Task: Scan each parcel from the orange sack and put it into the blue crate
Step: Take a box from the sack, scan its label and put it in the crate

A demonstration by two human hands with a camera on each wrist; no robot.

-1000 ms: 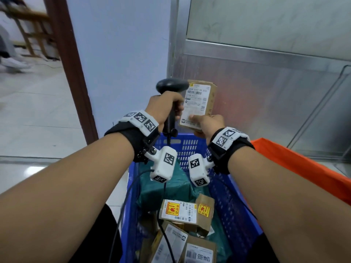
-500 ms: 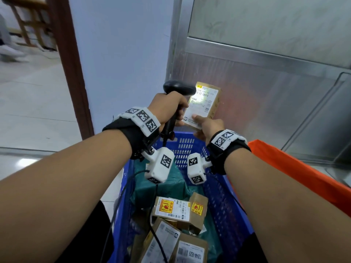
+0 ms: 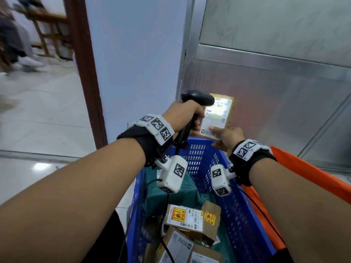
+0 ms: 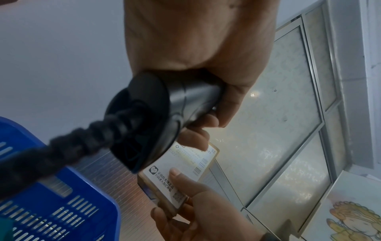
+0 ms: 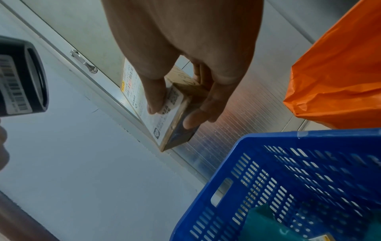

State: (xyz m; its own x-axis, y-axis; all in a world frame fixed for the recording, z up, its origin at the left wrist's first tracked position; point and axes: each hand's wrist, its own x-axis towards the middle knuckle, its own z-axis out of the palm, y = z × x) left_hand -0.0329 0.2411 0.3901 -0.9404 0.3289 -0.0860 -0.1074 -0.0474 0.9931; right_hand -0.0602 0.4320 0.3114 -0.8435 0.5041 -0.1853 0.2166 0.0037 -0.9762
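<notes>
My right hand (image 3: 227,136) pinches the lower end of a small cardboard parcel (image 3: 220,114), thumb on its white label, held upright above the far rim of the blue crate (image 3: 245,221). My left hand (image 3: 185,118) grips the handle of a black barcode scanner (image 3: 197,97), whose head points at the label from close by; the label glows brightly. In the right wrist view the parcel (image 5: 175,114) sits between thumb and fingers, with the scanner head (image 5: 22,79) at the left. The orange sack (image 3: 307,179) lies right of the crate.
The crate holds several labelled cardboard parcels (image 3: 187,219) and a green bag (image 3: 171,194). The scanner's black cable (image 3: 133,215) trails down over the crate's left side. A metal-framed door panel (image 3: 275,95) and blue-white wall (image 3: 136,54) stand just behind.
The scanner head has come closer to the parcel, and the label is now lit brightly. Both hands have drifted slightly down and right in view.
</notes>
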